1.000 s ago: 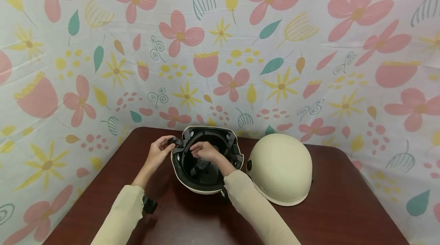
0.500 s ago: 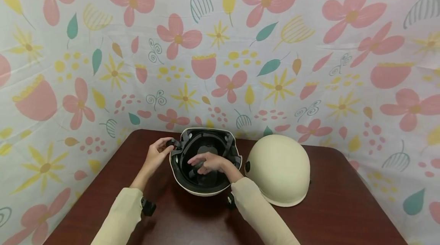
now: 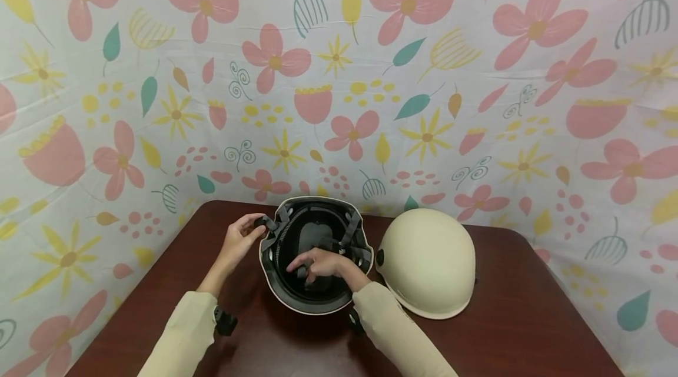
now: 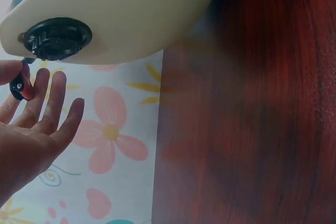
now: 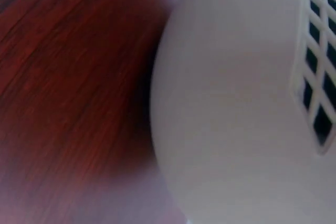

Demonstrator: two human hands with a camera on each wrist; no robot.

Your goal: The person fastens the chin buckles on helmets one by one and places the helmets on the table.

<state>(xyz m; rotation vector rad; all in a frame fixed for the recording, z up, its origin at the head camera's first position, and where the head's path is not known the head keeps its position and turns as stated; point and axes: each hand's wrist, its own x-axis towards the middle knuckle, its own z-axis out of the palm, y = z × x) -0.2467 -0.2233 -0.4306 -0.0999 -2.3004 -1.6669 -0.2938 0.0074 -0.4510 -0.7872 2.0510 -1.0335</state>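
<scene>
An upturned cream helmet [image 3: 275, 287] lies on the table with its black lining facing up and toward me. At its left rim my left hand [image 3: 235, 247] pinches a strap buckle [image 4: 21, 86], black and red in the left wrist view, between thumb and fingers, below a round black knob [image 4: 58, 38] on the shell. My right hand [image 3: 325, 263] reaches inside the helmet, index finger extended, beside a small dark grey piece [image 3: 302, 272]; whether it pinches this is unclear. The right wrist view shows only cream shell [image 5: 231, 103] and a lattice vent [image 5: 317, 87], no hand.
A second cream helmet [image 3: 431, 265] sits dome up on the right, close beside the first one. Both rest on a dark reddish-brown table [image 3: 529, 318]. A flower-patterned cloth [image 3: 339, 71] hangs behind the table.
My right hand has moved down and deeper toward the near side of the lining. The upturned helmet has tipped somewhat toward me. The left hand keeps hold of the buckle.
</scene>
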